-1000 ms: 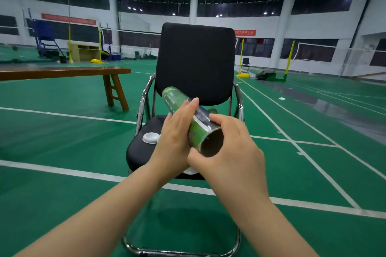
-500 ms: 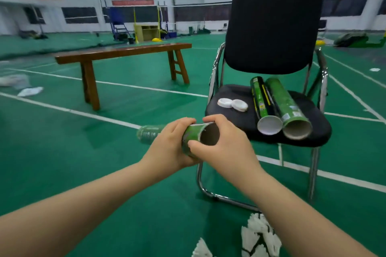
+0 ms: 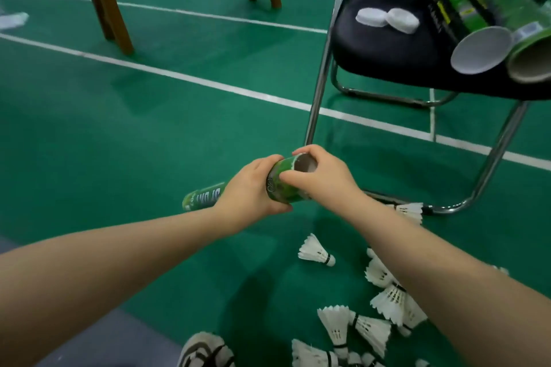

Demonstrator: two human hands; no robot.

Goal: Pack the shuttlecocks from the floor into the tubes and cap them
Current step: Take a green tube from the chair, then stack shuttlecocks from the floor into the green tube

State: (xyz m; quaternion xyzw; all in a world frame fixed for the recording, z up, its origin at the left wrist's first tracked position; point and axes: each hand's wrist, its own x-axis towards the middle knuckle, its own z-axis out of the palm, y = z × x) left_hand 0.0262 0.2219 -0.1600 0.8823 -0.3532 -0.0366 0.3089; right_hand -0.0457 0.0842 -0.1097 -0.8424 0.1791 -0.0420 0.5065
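Observation:
I hold a green shuttlecock tube [image 3: 283,185] above the green floor, its open end facing up and to the right. My left hand [image 3: 247,191] wraps its middle. My right hand [image 3: 322,177] pinches the open rim with thumb and fingers. Several white shuttlecocks [image 3: 316,251] lie scattered on the floor at the lower right, partly hidden by my right forearm. On the black chair seat [image 3: 372,53] lie two more green tubes [image 3: 456,3], one with a white capped end [image 3: 481,49], and two loose white caps [image 3: 387,20].
The chair's chrome legs [image 3: 319,68] stand just beyond my hands. A wooden bench's legs [image 3: 104,0] rise at the upper left. White court lines [image 3: 179,76] cross the floor. A shoe [image 3: 205,350] shows at the bottom edge.
My view has tipped down from the chair to the floor, and the tube in both hands has lowered with it. The shuttlecock pile has come into view.

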